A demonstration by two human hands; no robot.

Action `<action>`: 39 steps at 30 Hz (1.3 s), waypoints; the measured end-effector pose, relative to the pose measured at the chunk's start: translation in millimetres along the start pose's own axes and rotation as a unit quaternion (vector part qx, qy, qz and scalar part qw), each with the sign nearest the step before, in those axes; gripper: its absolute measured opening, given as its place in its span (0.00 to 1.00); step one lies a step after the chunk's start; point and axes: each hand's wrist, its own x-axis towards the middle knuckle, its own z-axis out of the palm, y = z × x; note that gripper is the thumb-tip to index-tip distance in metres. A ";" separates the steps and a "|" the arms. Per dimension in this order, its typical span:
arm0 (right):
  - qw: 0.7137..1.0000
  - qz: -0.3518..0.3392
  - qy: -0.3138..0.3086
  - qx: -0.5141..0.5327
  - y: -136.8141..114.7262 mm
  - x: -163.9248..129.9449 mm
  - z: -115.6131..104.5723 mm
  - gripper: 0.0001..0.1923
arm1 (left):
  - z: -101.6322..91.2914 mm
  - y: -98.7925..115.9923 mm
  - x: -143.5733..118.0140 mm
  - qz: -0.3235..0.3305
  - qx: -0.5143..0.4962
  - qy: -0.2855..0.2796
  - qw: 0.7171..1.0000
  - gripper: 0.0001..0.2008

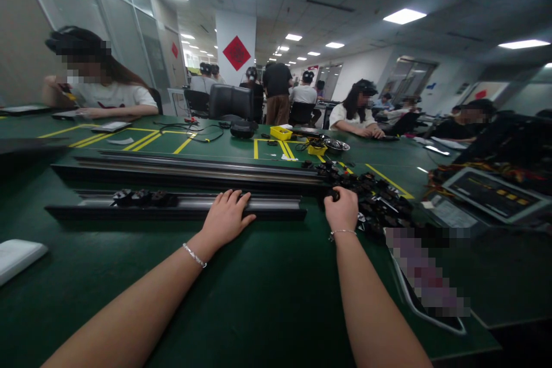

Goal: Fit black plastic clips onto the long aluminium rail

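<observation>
My left hand (228,215) lies over the right half of a short black metal channel (276,214), fingers stretched across its far edge. Several small black parts (144,198) sit in the left part of that channel. To the right of the channel, my right hand (341,208) has its fingers curled round a small black part (333,195), mostly hidden by the hand. A pile of similar black parts (383,204) lies just beyond and to the right of it. Longer black channels (194,175) lie side by side behind the short one.
A screen device with a white edge (405,284) lies at the right. Behind it are a power supply box (495,192) and wires. A white object (19,259) is at the left. Yellow trays (280,133), cables and a metal bowl (337,145) stand farther back; people sit around.
</observation>
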 end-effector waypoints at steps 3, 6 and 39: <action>0.999 0.016 0.040 -0.033 19.0 12.1 -7.6 0.20 | 1.9 -1.1 -0.6 0.000 -0.007 0.001 1.000 0.29; 0.995 0.031 0.040 -0.087 33.9 18.8 -9.9 0.21 | 1.6 -0.5 -2.2 -0.001 -0.017 -0.003 1.000 0.28; 0.947 -0.227 -0.225 -0.022 -50.0 -45.0 35.1 0.25 | -57.5 -119.5 -53.8 -0.324 0.071 0.003 0.943 0.21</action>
